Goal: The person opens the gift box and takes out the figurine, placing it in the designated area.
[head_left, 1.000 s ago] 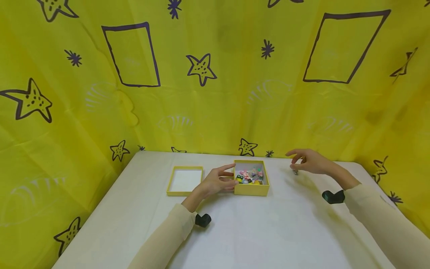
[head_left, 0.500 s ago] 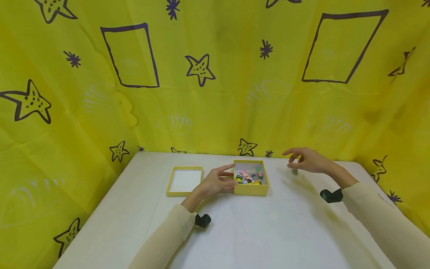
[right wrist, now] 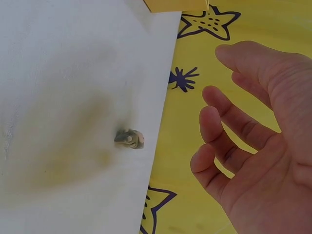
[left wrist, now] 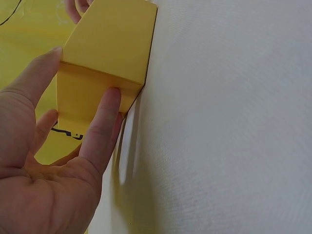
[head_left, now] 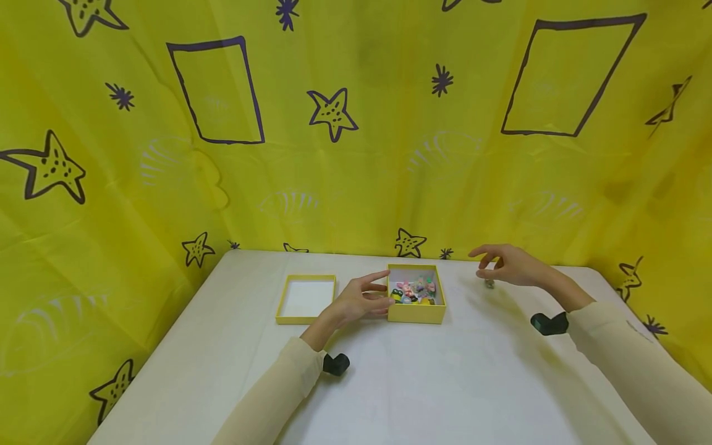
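Note:
An open yellow box (head_left: 415, 314) with a white inside stands on the white table, with several small colourful figurines (head_left: 414, 292) in it. My left hand (head_left: 357, 301) touches the box's left side with extended fingers; the left wrist view shows its fingertips against the yellow box (left wrist: 107, 44). To the right of the box, my right hand (head_left: 512, 266) hovers with loosely bent fingers and holds nothing. Below its fingertips a small greyish figurine (head_left: 489, 284) rests on the table; in the right wrist view, this figurine (right wrist: 129, 138) lies apart from the right hand (right wrist: 258, 141).
A shallow yellow-rimmed lid (head_left: 306, 299), white inside, lies left of the box. Behind and beside the white table (head_left: 445, 383) hangs a yellow curtain (head_left: 378, 167) with starfish drawings.
My right hand has risen slightly, up and left, from the small figurine, leaving it on the table. The left hand and the box have not visibly moved.

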{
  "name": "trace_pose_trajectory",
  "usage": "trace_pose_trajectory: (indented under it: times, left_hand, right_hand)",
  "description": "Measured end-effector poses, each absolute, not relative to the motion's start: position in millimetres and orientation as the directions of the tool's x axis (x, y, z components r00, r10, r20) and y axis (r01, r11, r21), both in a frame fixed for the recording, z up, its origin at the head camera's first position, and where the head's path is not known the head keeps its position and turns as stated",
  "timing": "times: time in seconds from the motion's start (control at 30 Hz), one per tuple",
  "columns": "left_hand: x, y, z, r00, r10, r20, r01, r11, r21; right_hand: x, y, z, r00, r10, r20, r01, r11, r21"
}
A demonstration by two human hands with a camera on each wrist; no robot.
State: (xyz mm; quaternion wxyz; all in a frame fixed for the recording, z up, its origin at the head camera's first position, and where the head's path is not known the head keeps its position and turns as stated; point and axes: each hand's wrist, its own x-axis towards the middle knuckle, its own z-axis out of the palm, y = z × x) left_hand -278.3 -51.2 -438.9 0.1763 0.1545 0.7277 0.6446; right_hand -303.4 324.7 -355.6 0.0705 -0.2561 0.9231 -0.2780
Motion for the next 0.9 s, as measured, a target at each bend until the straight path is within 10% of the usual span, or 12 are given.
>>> trace_pose_trajectory:
  times: [0.9]
  left_hand:
    - [-277.7, -51.7, -439.1, -0.89, 0.454, -0.046, 0.016, 0.132, 0.991]
  right_hand:
    - [-299.2, 322.1, -349.8, -0.863, -0.505, 0.002, -0.425, 0.726, -0.541]
